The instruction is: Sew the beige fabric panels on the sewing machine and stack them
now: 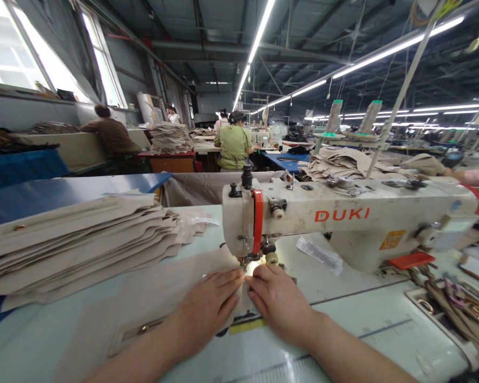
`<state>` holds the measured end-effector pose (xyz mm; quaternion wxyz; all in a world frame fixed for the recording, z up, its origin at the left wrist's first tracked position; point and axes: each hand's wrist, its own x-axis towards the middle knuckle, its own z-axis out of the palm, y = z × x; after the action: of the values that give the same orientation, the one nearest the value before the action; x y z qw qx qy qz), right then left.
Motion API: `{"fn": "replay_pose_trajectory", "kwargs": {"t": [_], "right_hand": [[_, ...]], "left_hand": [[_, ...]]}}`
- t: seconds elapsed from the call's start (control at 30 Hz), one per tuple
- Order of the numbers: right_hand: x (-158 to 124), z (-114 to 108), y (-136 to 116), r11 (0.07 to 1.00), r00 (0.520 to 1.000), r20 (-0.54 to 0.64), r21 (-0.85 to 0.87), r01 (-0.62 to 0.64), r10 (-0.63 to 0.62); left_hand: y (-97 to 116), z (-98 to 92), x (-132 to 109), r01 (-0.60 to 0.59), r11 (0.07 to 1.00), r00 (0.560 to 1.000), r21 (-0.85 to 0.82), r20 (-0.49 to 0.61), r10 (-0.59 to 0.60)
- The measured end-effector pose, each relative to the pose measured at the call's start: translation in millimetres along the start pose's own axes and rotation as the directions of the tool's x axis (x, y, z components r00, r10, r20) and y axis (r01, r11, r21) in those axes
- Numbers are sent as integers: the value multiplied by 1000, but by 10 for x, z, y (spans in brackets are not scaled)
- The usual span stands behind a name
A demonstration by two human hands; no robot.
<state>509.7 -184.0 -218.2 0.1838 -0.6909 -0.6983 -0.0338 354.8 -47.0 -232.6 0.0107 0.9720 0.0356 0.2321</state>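
A beige fabric piece (171, 282) lies on the pale green table and runs under the needle area of a white sewing machine (295, 210). My left hand (209, 300) rests flat on this fabric with fingers stretched out, their tips just left of the needle. Close by on the right, my right hand (277, 298) has bent fingers pinched at the fabric's edge. A lamp glows beside the presser foot, which the fingers partly hide. Under my left forearm, a strip with a small metal fitting (143, 328) shows on the fabric.
A tall stack of beige fabric pieces (75, 234) fills the table's left side. A white label strip (319, 255) lies behind the needle. At right, a tray (435, 330) holds scissors, metal rings and straps. Thread cones (369, 117) stand behind; other people sit farther back.
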Motion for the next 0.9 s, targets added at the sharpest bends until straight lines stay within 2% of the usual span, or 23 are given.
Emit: {"fn": "replay_pose_trajectory", "kwargs": {"t": [0.27,0.4,0.5,0.6,0.7,0.77,0.8,0.9], "right_hand": [[-4,-22,-21,999,999,-44,-42,28,-30],[-43,-17,-16,1000,996,-92,10,20,-19],[-93,-8,-13,997,989,-144,68,22,-12],[-131,11,-10,990,983,-182,139,32,-6],[-137,40,-7,980,982,-186,189,57,-21],[-134,56,-10,976,982,-184,200,83,-46],[-135,60,-12,974,981,-183,205,98,-60],[-161,53,-19,964,979,-181,231,131,-89]], "left_hand": [[-118,44,98,1,1000,1000,29,2,-1],[-154,73,119,-10,999,1000,33,0,10],[-129,29,42,11,1000,1000,29,-2,-11],[-33,-92,-166,26,999,999,20,18,-27],[134,-277,-401,36,999,994,4,107,-36],[246,-429,-508,70,996,986,58,150,-78],[287,-509,-553,96,990,984,104,141,-111],[319,-710,-749,223,949,973,224,5,-230]]}}
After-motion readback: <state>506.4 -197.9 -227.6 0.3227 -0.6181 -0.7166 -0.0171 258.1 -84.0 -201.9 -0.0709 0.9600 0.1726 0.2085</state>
